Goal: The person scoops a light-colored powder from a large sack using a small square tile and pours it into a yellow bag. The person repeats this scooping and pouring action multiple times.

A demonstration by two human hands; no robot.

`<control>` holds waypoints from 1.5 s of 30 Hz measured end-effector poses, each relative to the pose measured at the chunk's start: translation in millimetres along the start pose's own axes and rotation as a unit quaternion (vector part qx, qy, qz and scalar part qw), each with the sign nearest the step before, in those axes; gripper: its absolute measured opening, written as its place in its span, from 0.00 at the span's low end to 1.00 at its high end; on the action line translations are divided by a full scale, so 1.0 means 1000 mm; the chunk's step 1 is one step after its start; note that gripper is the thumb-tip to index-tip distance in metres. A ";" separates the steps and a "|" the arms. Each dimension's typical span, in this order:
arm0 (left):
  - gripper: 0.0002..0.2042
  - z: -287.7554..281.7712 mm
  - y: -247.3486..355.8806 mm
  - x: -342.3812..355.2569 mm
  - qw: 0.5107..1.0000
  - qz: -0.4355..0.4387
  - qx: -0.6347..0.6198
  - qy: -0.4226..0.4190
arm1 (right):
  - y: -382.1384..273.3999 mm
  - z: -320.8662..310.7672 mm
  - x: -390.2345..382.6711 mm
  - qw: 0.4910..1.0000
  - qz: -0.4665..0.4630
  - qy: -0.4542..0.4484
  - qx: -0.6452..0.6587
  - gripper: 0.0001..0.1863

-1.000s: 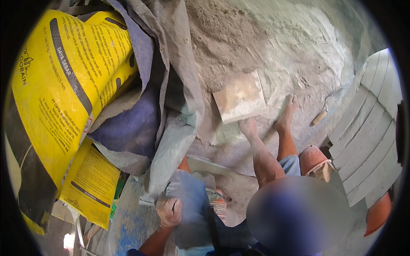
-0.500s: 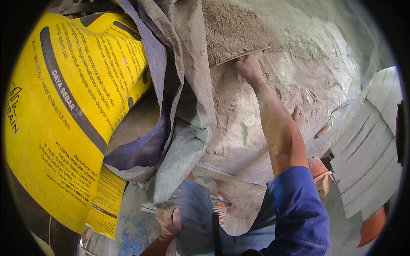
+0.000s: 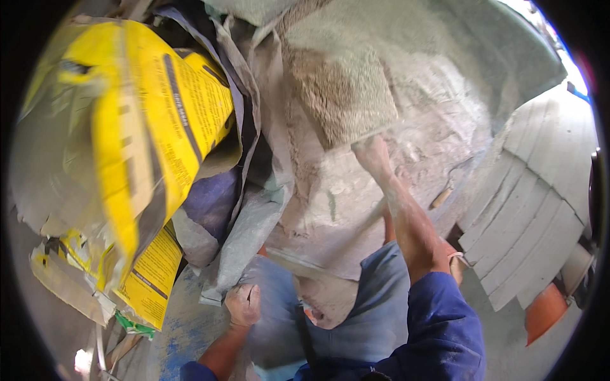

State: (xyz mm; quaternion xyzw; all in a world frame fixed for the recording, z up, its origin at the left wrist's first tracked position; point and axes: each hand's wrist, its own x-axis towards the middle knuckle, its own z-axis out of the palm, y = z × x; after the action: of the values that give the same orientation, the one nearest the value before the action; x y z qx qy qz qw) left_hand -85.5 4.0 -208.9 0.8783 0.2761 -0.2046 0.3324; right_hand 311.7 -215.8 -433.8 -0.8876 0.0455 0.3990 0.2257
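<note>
My right hand (image 3: 373, 155) is closed on the near edge of a thin, flat board (image 3: 346, 141). A thick, squarish load of greyish-brown powder (image 3: 346, 95) covers the board, hiding most of its surface. Beneath it spreads a pale, dusty plastic sheet (image 3: 356, 184) with creases and loose powder. My left hand (image 3: 243, 305) is curled into a fist at my left thigh, beside the lower end of a folded grey sack (image 3: 251, 235). I see nothing in that fist.
Yellow printed paper bags (image 3: 181, 120), torn and crumpled, stand at the left. A wooden-handled tool (image 3: 441, 197) lies right of the sheet. Further right are stacked pale grey slabs (image 3: 527, 216) and an orange container (image 3: 545, 311). One bare foot shows partly between my legs.
My right hand and the board have come nearer to me, and a square load of powder now shows on the board. My left fist stays by my thigh. The view has shifted.
</note>
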 end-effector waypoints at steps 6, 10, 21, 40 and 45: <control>0.12 0.015 0.008 -0.004 0.999 0.004 -0.003 0.038 | -0.014 -0.101 -0.102 0.998 -0.049 0.045 0.011 0.19; 0.15 0.020 0.016 -0.007 0.999 -0.021 0.011 0.049 | -0.042 -0.158 -0.168 0.996 -0.077 0.038 -0.001 0.19; 0.12 -0.101 0.074 0.102 0.869 -0.042 -0.241 0.429 | -0.184 -0.255 -0.308 0.967 -0.191 -0.058 -0.160 0.20; 0.04 -0.144 0.008 0.188 0.903 -0.061 -0.339 0.257 | -0.385 -0.175 -0.290 0.926 -0.160 -0.228 -0.255 0.13; 0.02 -0.137 0.010 0.177 0.926 0.035 -0.152 0.345 | -0.437 -0.160 -0.262 0.866 -0.123 -0.225 -0.428 0.15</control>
State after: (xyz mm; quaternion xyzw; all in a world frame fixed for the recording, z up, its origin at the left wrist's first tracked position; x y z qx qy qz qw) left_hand 80.0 154.9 -204.7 0.8427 0.3706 0.1667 0.3532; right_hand 358.3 79.0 9.4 -0.7814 -0.2915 0.5374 -0.1251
